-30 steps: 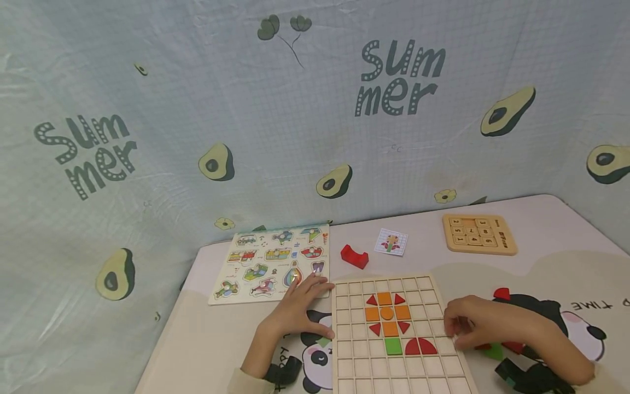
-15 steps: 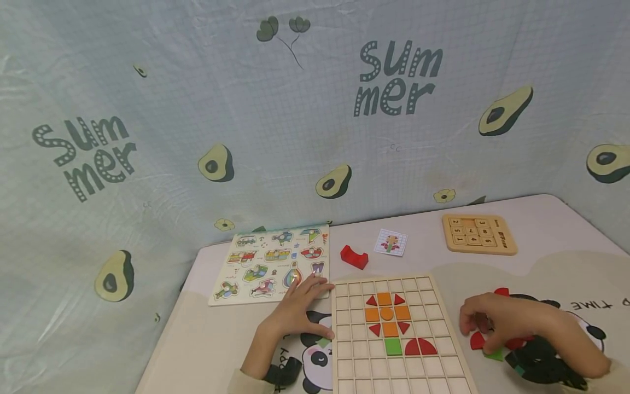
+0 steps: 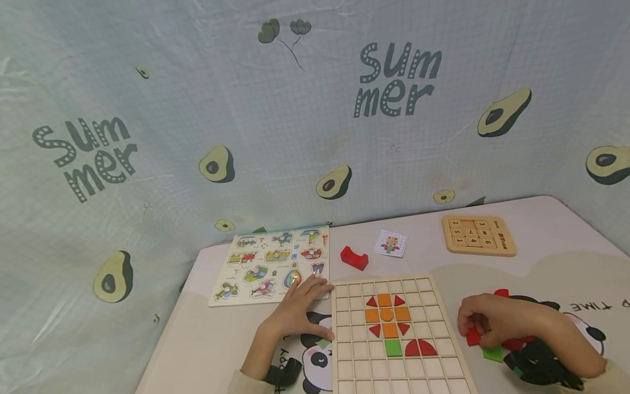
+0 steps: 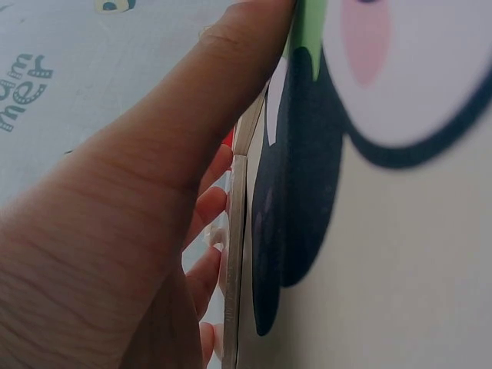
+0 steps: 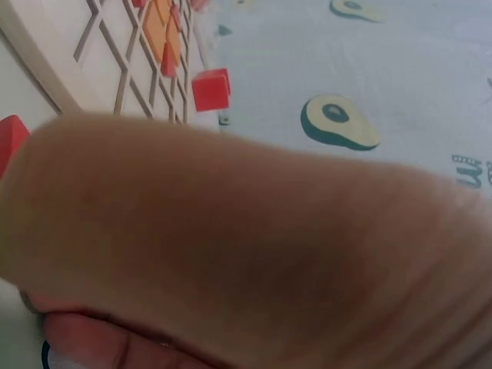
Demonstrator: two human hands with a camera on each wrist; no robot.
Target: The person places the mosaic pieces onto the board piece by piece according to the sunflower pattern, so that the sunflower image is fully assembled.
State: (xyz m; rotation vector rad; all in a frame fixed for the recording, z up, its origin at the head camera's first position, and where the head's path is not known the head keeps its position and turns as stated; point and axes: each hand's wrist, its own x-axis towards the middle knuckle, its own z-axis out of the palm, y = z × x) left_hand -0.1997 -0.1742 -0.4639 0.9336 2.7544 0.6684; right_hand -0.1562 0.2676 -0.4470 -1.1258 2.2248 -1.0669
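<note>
Fingers of my right hand (image 3: 484, 323) curl round a red wooden piece (image 3: 473, 337) near the desk's right edge, just beside the grid board (image 3: 443, 312). My left hand (image 3: 297, 312) lies spread flat, fingers straight, touching the board's left edge.

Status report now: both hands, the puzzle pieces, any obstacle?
Left hand flat against grid board edge. Right hand curled on red piece beside board. Green piece lies near. No obstacle.
</note>
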